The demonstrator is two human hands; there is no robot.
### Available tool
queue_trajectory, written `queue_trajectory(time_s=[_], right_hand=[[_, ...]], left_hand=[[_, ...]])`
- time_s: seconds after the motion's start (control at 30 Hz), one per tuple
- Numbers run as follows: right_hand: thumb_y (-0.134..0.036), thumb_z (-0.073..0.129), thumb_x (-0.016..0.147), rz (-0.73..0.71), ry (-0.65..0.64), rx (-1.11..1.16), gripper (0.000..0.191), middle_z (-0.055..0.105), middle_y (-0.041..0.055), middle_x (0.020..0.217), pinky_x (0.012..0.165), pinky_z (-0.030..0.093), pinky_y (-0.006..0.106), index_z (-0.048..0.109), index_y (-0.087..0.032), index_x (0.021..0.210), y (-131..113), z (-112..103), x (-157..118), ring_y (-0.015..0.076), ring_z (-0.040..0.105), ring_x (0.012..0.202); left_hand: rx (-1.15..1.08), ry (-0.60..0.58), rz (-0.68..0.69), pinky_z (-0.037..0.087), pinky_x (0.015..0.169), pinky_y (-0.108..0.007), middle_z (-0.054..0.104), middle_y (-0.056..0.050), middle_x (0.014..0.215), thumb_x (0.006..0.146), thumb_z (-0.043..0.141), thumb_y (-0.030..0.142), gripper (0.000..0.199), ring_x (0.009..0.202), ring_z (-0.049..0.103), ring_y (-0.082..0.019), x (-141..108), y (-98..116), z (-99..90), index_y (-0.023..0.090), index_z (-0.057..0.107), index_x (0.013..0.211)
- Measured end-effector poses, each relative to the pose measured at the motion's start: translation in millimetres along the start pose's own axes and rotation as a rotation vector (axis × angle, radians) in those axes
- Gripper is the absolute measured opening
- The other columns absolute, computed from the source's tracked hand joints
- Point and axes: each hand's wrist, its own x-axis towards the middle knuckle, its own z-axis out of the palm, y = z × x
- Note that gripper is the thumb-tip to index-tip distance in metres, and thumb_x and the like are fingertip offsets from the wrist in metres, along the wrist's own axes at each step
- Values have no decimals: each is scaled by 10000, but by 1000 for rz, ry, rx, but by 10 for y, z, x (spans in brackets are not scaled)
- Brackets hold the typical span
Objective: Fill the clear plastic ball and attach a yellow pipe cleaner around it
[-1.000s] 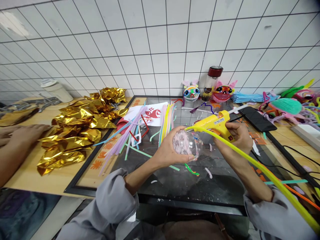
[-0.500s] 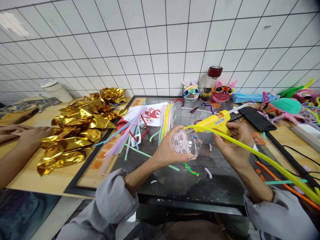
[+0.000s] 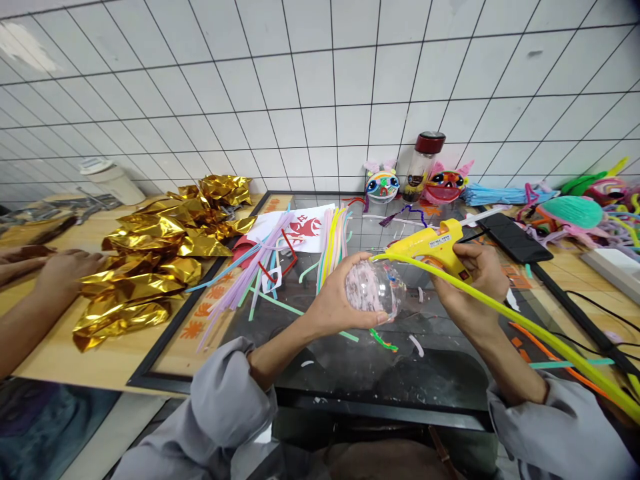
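Note:
My left hand point(image 3: 333, 297) is wrapped around a clear plastic ball point(image 3: 375, 297), whose left part is covered with pale pink fuzzy material. In my right hand point(image 3: 475, 287) is a yellow hot glue gun point(image 3: 431, 244), with its front end close to the top of the ball and a clear glue stick point(image 3: 483, 215) poking out of the back. A long yellow pipe cleaner point(image 3: 505, 310) runs from the ball's upper edge, by my left fingertips, across in front of the gun to the lower right. The gun's nozzle is hidden behind this pipe cleaner.
Pastel pipe cleaners point(image 3: 240, 280) and a red-and-white paper cutting point(image 3: 306, 228) lie on the dark glass board point(image 3: 350, 380). Gold foil point(image 3: 155, 247) is heaped left, beside another person's hand point(image 3: 67, 270). Decorated balls point(image 3: 383, 185), a bottle point(image 3: 421, 167) and a phone point(image 3: 517, 237) are behind.
The glue gun and my right hand have shifted slightly right and have tilted a little. The ball has moved marginally to the right in my left hand.

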Motion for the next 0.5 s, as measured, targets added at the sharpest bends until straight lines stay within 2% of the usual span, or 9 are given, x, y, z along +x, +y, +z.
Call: queue_trajectory(time_s=[0.5], right_hand=[[-370,779,734,-82,-7,5,332,681,32,886,649,582,356,619,-249,999,78,-28,-4,222,694,728]], left_hand=[[17,-2,3,443,1117,-473,599,-118,1342,520,874,381,913,1254,576,-337,-2,19,-9,188,497,1328]])
